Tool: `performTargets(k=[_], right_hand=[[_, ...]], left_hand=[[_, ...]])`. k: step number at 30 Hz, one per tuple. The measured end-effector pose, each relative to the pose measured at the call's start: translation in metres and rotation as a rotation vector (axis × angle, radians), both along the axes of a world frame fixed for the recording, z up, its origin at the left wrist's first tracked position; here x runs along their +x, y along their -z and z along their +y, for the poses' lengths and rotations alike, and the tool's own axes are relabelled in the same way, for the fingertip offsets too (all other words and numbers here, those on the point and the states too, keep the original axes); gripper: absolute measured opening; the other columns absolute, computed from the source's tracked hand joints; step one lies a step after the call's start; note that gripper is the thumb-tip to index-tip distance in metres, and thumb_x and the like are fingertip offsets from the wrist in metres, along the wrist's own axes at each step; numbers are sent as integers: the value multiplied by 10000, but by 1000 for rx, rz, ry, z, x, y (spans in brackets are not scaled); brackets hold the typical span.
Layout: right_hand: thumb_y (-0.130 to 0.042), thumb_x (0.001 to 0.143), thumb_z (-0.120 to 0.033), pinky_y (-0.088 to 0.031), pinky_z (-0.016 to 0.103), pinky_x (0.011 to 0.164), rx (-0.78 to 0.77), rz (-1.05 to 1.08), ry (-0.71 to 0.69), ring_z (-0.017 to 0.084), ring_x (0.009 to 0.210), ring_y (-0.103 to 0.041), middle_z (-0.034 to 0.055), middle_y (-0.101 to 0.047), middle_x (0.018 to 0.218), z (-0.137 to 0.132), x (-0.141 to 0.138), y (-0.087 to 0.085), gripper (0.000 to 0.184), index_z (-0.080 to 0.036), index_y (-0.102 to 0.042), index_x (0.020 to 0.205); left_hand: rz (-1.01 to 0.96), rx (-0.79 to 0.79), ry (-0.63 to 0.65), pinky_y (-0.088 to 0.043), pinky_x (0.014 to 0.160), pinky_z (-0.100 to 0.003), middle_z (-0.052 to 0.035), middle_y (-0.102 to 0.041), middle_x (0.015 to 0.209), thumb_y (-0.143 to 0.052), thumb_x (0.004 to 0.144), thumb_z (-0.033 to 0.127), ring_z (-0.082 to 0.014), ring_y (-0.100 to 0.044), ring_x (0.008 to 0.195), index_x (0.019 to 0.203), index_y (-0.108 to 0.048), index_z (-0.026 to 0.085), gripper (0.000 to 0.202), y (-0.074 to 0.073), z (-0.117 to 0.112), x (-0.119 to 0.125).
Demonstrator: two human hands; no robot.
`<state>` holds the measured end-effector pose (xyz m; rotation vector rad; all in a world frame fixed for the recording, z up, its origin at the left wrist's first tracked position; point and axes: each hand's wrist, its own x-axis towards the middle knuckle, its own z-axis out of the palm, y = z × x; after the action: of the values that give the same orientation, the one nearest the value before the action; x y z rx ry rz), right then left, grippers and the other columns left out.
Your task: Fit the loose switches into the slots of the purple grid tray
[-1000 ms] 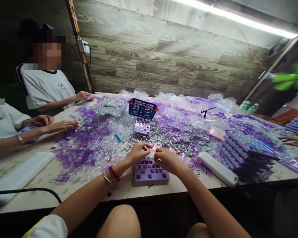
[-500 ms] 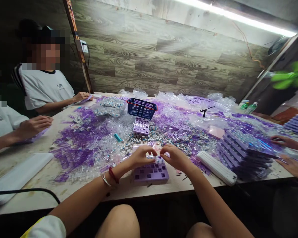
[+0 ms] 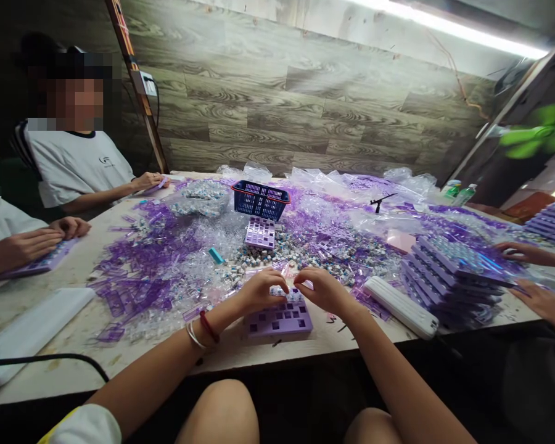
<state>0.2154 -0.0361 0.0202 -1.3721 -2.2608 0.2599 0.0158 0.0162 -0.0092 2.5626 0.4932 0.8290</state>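
Note:
A purple plate with rows of square holes (image 3: 282, 325) lies at the table's front edge, with small clear and pale pieces set along its far side. Over that far edge, my left hand (image 3: 263, 288) curls with thumb and fingertips close together. My right hand (image 3: 321, 290) faces it in a similar pinch, its fingertips just right of the left ones. Anything held in either pinch is too small to make out. Just beyond the hands lie many small white and blue pieces (image 3: 259, 258), and behind those a second purple plate with holes (image 3: 259, 233).
A dark blue basket (image 3: 259, 203) stands behind the second plate. Loose purple transparent parts (image 3: 139, 271) cover the left. To the right are a white bar (image 3: 401, 308) and a stack of purple plates (image 3: 444, 277). Co-workers' hands (image 3: 71, 228) work at both sides.
The view has shifted slightly. My hands stay over the plate's far edge with almost the same pose. At the left, a co-worker's hands have lowered onto a purple plate.

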Motion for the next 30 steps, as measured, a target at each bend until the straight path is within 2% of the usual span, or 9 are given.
performTargets(k=[12,15,20,30], right_hand=[[-578,803,-104,-427,267,710,-8,14,-16,157,737,-612,36,-689,789,-1,1,0,122,-172,-676,782],[-576,804,-108,-429,267,703,-11,17,-12,159,736,-614,37,-689,785,-1,1,-1,122,-173,-677,782],[-573,806,-111,-444,279,732,-15,19,-11,166,759,-621,43,-693,797,-1,3,-1,121,-175,-673,781],[-567,797,-118,-438,268,698,-26,30,-11,161,737,-619,37,-690,780,-1,5,0,130,-176,-682,778]], left_hand=[[3,72,40,-427,771,-283,-33,-690,796,-738,712,171,-161,-601,772,718,-672,163,67,4,7,-1],[-35,58,49,-436,759,-277,-43,-693,817,-717,731,156,-160,-613,776,722,-671,158,46,1,6,-2],[-109,2,42,-446,758,-273,-51,-695,813,-708,770,238,-157,-623,782,732,-672,159,95,-2,5,-2],[-2,43,33,-433,757,-270,-28,-693,807,-731,735,208,-150,-608,768,718,-671,170,73,10,8,1]])
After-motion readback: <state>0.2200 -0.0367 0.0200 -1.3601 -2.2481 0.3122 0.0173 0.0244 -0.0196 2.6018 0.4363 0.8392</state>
